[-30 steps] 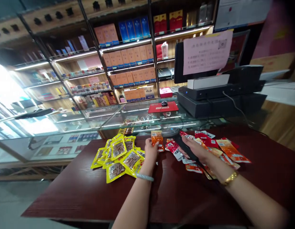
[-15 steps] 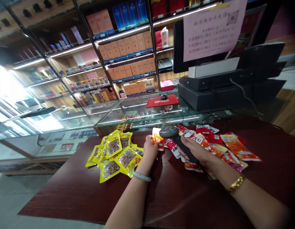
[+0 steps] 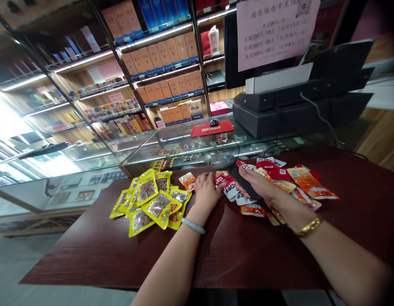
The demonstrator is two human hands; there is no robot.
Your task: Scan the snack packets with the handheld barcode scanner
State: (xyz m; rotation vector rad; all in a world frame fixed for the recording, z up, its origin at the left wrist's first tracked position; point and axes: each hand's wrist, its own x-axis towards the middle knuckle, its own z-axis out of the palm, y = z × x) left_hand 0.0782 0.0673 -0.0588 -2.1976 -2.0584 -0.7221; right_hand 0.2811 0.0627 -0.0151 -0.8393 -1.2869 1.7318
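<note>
One orange packet (image 3: 187, 182) is out of the left hand (image 3: 207, 190) now and lies just left of it; that hand is spread loose. The right hand (image 3: 261, 183) holds a black scanner (image 3: 243, 181) tight.

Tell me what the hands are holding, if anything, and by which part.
The right hand holds the black scanner by its handle. The left hand, open beside the small orange packet, shows nothing held.
</note>
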